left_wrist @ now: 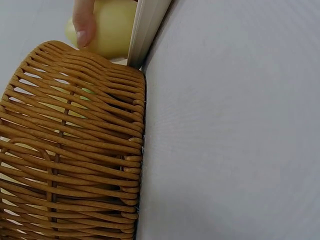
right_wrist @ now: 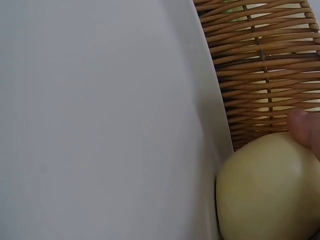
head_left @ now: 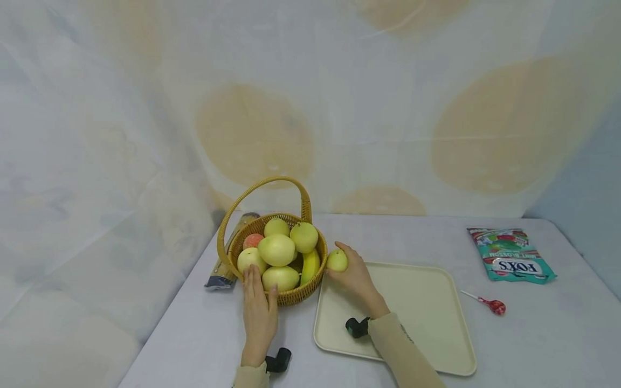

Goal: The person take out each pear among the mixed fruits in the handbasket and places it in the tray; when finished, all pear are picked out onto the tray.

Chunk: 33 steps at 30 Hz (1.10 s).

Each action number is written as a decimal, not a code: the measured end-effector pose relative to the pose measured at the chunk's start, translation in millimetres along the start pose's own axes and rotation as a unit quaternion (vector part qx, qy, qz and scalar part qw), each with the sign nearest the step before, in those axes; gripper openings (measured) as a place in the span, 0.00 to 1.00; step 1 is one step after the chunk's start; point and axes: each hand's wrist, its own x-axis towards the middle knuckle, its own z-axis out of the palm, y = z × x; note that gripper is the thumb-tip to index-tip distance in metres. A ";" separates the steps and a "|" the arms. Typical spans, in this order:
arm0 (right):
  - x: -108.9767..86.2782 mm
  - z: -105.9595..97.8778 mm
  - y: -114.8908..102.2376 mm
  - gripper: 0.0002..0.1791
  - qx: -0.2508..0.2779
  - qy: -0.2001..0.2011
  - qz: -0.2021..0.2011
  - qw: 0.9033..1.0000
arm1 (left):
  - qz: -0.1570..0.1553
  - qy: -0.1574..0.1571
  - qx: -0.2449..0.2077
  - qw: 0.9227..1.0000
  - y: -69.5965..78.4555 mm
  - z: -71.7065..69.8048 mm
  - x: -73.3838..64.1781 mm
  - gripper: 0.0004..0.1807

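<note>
A woven wicker basket (head_left: 297,295) with a tall handle stands left of the tray, full of yellow-green fruit, a banana (head_left: 310,266) and a red fruit (head_left: 252,241). My left hand (head_left: 259,310) rests on the near-left side of the basket, fingers straight along its rim. Just right of the basket, my right hand (head_left: 356,277) grips a yellow-green pear (head_left: 337,260), thumb and fingers around it. In the right wrist view this pear (right_wrist: 270,190) lies right at the tray's raised edge, beside the basket wall (right_wrist: 270,65).
The cream tray (head_left: 412,302) lies under my right forearm. A teal Fox's candy bag (head_left: 514,256) and a red lollipop (head_left: 496,307) are on the right side of the table. Behind the basket's left side lies a long dark-and-gold packet (head_left: 220,281).
</note>
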 end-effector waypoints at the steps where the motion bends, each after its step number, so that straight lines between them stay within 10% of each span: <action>1: 0.2 -0.8 -0.3 0.44 -0.002 -0.005 0.004 1.000 | 0.001 0.001 0.001 1.000 -0.2 0.3 0.1 0.35; 10: -3.3 -8.7 -15.1 0.45 -0.020 0.003 0.004 1.000 | -0.002 -0.004 0.002 1.000 -1.8 0.1 0.0 0.34; 27: 1.2 1.3 -93.3 0.30 0.104 0.037 -0.191 0.975 | 0.005 0.001 0.001 1.000 -1.9 1.3 1.8 0.34; 33: 5.7 15.9 -103.9 0.30 0.108 -0.003 -0.187 0.976 | 0.012 0.004 0.007 1.000 -2.3 0.7 1.5 0.35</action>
